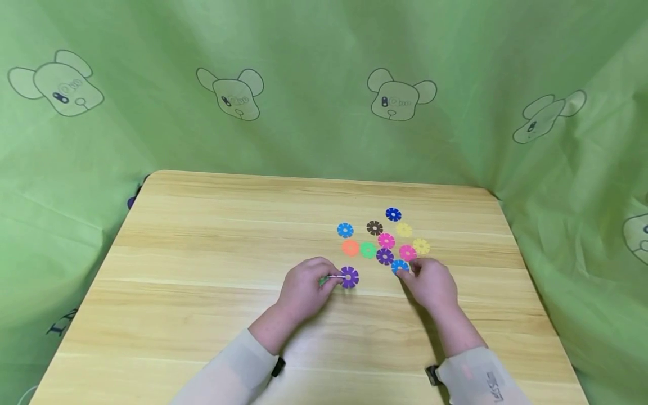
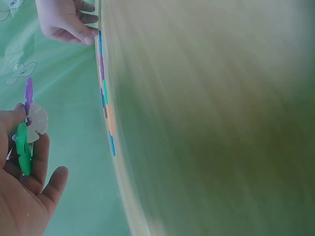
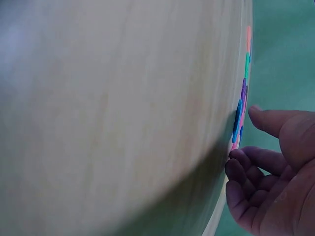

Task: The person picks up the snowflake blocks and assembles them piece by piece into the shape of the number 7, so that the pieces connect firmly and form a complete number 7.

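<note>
A wooden surface (image 1: 202,281) stands before green cloth (image 1: 314,146); over it we see left fingers (image 2: 41,157) pinching a joined white disc (image 2: 39,120), green disc (image 2: 23,150) and purple disc (image 1: 352,281). The right fingers (image 3: 236,170) are parted and released at a blue disc (image 1: 400,262), touching or not we cannot tell. Outward we find pink discs (image 1: 403,252), an orange disc (image 1: 351,252), yellow discs (image 1: 424,246), a brown disc (image 1: 370,228) and, farthest, a dark blue disc (image 1: 388,214)

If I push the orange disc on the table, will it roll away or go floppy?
The orange disc probably won't roll: it lies flat on the table, so it should slide. It's likely light, since it looks thin edge-on in the wrist views. It may be stiff, because the similar purple disc among the joined discs in the left hand isn't drooping.
</note>
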`<state>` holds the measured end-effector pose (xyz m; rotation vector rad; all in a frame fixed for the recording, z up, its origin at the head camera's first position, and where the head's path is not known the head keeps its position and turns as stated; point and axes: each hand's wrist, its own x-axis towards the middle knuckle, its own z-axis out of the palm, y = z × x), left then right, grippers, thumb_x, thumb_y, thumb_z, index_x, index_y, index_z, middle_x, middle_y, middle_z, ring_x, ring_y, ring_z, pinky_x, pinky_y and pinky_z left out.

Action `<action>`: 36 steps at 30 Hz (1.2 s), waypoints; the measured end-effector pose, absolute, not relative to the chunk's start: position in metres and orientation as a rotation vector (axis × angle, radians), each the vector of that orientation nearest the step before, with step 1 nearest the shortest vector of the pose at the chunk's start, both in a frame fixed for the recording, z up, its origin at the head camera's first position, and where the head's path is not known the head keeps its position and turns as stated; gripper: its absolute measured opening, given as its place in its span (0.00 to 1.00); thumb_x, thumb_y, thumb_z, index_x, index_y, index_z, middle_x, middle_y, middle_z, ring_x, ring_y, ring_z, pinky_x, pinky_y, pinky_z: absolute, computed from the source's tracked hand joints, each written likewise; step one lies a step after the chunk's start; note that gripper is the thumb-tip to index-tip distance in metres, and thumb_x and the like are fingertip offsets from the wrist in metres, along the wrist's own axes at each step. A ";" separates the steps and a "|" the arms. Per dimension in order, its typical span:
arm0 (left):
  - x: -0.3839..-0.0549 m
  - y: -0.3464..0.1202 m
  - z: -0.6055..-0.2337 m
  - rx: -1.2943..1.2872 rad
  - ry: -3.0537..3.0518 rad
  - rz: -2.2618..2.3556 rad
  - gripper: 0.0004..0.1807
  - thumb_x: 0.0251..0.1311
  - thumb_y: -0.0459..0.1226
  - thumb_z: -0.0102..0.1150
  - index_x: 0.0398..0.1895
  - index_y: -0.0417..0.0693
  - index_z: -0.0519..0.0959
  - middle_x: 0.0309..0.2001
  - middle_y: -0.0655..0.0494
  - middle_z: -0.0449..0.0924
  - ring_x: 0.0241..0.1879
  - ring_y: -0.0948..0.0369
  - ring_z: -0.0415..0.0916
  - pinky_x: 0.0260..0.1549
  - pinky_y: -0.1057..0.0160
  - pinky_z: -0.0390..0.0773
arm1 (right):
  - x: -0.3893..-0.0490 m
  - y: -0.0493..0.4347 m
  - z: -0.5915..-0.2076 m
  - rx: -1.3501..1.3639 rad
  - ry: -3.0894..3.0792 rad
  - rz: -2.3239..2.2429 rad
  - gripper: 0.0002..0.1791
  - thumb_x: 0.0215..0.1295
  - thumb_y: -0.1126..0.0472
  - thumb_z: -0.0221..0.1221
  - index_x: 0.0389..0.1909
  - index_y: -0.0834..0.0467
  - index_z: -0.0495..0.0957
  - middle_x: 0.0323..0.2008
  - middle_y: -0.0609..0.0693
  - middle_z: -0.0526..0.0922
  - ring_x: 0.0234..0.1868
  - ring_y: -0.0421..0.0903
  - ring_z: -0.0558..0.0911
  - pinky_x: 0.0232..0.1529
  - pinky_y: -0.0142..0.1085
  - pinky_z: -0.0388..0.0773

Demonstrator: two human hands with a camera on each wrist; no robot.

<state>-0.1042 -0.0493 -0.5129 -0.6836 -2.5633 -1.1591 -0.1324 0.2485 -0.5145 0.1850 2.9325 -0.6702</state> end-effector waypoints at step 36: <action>-0.104 -0.048 -0.510 -0.650 -2.597 -1.171 0.04 0.65 0.38 0.74 0.39 0.48 0.90 0.42 0.59 0.89 0.43 0.61 0.86 0.49 0.60 0.85 | -0.139 0.247 -0.518 0.182 2.917 -0.646 0.24 0.65 0.49 0.73 0.44 0.66 0.81 0.37 0.58 0.83 0.36 0.55 0.80 0.36 0.50 0.79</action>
